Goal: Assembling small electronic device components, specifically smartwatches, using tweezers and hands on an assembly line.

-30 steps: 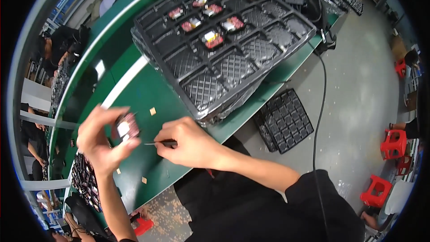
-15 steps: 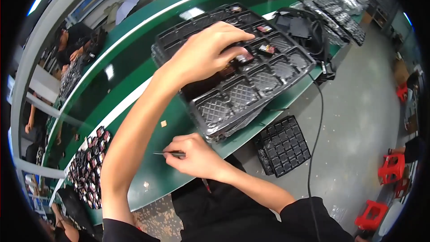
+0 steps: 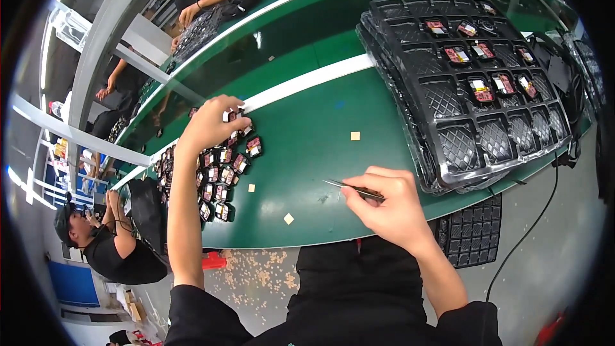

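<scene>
The left hand (image 3: 214, 122) is at the far edge of the pile, thumb and fingers curled about a small black module (image 3: 233, 115); whether they are clamped on it or only around it, I cannot tell; the right hand (image 3: 391, 198) pinches a slim pointed tool (image 3: 368, 193), probably tweezers, its tip aimed left over the counter (image 3: 307, 147); the two hands are well apart.

To pick well, the left fingertips would best take one module by its sides, leaving its neighbours and label undisturbed, with the sharp tip kept clear.

Counting outward: one tool; three small tan squares (image 3: 355, 136) on the counter; the pile of modules (image 3: 221, 191) at the left, too crowded to count; one tray stack (image 3: 458, 144) at the right, layers uncountable, its top tray carrying nine modules with visible labels; one gridded tray (image 3: 471, 230) visible below the counter's edge.
</scene>
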{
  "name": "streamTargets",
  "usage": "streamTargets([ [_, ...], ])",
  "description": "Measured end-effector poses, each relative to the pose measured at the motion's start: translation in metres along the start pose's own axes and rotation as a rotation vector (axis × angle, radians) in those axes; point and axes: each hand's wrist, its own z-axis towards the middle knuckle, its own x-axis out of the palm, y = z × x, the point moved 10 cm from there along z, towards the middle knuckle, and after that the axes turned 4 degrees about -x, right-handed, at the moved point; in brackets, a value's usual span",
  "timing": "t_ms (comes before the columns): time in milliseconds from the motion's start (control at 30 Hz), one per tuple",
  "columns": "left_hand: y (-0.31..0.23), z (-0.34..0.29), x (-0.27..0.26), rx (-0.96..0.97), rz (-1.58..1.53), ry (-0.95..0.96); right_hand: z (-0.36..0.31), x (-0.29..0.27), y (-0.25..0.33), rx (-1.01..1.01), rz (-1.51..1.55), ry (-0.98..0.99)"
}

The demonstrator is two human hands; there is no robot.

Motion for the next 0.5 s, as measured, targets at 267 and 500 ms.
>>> streamTargets([
  [267,-0.024,-0.015,0.012,0.087,-0.17,-0.081,0.0,0.004,0.002,0.003,-0.041,0.002],
  [500,-0.114,-0.021,0.034,0.366,-0.459,0.014,0.001,0.002,0.002,0.004,0.006,-0.027],
])
